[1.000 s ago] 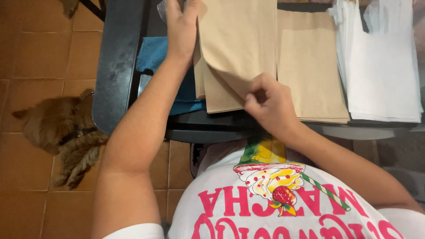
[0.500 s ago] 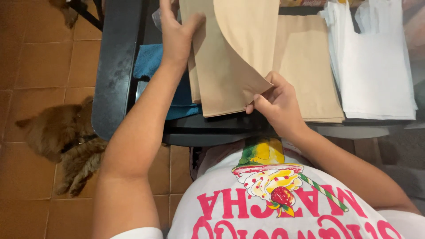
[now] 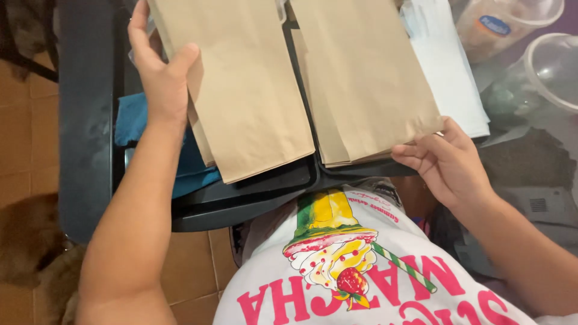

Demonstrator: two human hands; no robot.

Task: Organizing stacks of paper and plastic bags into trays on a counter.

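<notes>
Two stacks of flat brown paper bags lie side by side on a dark tray (image 3: 253, 198). My left hand (image 3: 159, 78) rests on the left edge of the left stack (image 3: 247, 96), thumb on top. My right hand (image 3: 448, 162) grips the lower right corner of the top bag on the right stack (image 3: 361, 78), fingers under the edge. Both stacks lie flat.
White plastic bags (image 3: 448, 72) lie right of the brown stacks. Clear plastic containers (image 3: 542, 54) stand at the top right. A blue cloth (image 3: 180, 162) sits under the left stack. A brown furry animal (image 3: 36, 253) lies on the tiled floor at lower left.
A brown bag that my right hand held lifted over the left stack has been carried across and laid on the right stack. The view has shifted right and closer.
</notes>
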